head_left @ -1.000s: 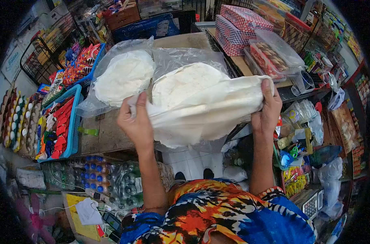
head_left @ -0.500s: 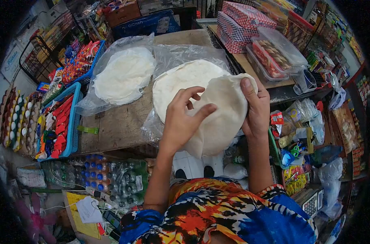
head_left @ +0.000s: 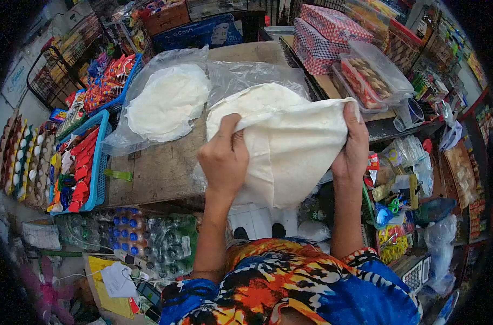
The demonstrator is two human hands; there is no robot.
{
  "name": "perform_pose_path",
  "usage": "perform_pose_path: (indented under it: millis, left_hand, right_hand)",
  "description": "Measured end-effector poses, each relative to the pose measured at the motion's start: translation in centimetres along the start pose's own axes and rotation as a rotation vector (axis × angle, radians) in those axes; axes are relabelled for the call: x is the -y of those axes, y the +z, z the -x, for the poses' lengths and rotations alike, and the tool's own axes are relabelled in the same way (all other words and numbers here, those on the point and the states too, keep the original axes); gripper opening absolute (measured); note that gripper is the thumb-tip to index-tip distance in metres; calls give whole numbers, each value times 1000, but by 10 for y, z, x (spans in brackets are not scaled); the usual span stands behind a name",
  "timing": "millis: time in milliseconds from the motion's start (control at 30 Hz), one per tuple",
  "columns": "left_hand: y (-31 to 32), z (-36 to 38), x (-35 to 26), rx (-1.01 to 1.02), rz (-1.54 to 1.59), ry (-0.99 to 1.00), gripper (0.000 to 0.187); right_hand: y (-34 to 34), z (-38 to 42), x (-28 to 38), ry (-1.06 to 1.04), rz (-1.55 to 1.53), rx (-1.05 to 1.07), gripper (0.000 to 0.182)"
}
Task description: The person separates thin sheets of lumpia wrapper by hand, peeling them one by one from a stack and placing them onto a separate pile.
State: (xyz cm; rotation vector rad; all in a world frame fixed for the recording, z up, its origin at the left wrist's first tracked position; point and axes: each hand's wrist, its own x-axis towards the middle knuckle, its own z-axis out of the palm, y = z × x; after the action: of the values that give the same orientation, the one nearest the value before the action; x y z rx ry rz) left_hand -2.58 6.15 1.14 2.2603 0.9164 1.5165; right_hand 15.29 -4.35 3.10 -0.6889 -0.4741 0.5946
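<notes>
Counter, wooden (head_left: 149,173), worn brown top, the bearer of the main lots.
Basket, blue plastic (head_left: 101,162), red packets within; at the counter's left end.
Boxes, checkered (head_left: 314,51), stacked towards the far right corner.
Plastic sheet, clear (head_left: 119,143), left of centre; upon it, a pile of thin white wrappers (head_left: 168,103), lying flat.
Second plastic sheet (head_left: 233,76), just right of the first; upon it, another pile of wrappers (head_left: 268,97), partly covered from view.
Wrapper, single by appearance (head_left: 295,151), held creased over the second pile and past the counter's near edge; whether wholly free of the pile, cannot be told.
Hands, one pair: left hand (head_left: 222,160) nearly closed, its fingertips pinching the wrapper's left edge; right hand (head_left: 355,146) half open, thumb over the wrapper's right edge, fingers behind.
Condition, as judged: wrapper lifted, not laid down; separation perhaps incomplete; the uncovered pile's remaining work, if any, undeterminable
</notes>
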Motion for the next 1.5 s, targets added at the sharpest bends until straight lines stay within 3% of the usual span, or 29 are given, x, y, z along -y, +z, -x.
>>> perform_pose_path:
  millis: [100,300,367,433,500,567,633,700,833,967,1033,1100,1133,1167,1200,1233,1300,1333,1400,1433,1500]
  left_hand:
    - [-11,-3,9,-71,70,-103,16]
    - [-33,-14,5,-126,142,-199,13]
    - [-46,-19,11,-304,69,-286,17]
    - [-71,-30,54,-469,158,-215,10]
    - [-87,-41,66,-516,183,-217,12]
    - [-101,-55,57,-296,38,-250,15]
    - [-99,-77,60,-265,53,-171,21]
    - [-100,-106,66,-40,70,-197,27]
    - [-100,-180,90,71,-262,-115,51]
    - [-46,-229,183,-16,-513,-42,62]
    - [-22,-231,208,200,-805,-199,77]
    - [-3,-216,190,221,-487,-28,84]
    - [-4,-195,142,323,-219,69,73]
    - [6,-177,121,579,156,135,68]
    - [-14,-148,70,938,362,57,65]
    - [-2,-116,45,945,736,134,66]
    - [-8,-69,8,1071,886,349,67]
    - [-22,-61,-5,1066,885,348,67]
    - [-48,-60,-32,1224,706,-70,62]
    - [-55,-65,-35,1220,707,-72,62]
    - [-64,-77,-32,785,746,-40,48]
  right_hand:
    - [-14,-10,4,18,-45,-58,24]
    - [-32,-25,12,-141,-46,-91,27]
    - [-51,-38,24,-85,-60,-152,34]
    - [-74,-45,52,-57,-79,-117,37]
    - [-91,-41,68,-79,-100,88,36]
    - [-98,-44,61,-94,-68,28,33]
    - [-87,-42,51,-47,-51,-61,35]
    - [-68,-31,47,-7,-27,1,34]
    - [-27,-10,46,15,-3,-6,33]
    - [-5,15,40,80,149,47,30]
    - [-5,27,35,60,442,111,27]
    - [7,43,35,78,512,197,21]
    - [13,45,35,96,547,255,19]
    - [18,47,35,118,585,315,17]
    - [25,48,34,124,585,311,17]
    - [34,47,33,44,656,371,15]
    - [45,46,39,-39,728,440,13]
    - [50,46,45,-98,773,415,11]
    - [57,47,54,-261,863,337,10]
    - [61,46,56,-319,929,223,11]
    - [69,39,58,-372,979,144,13]
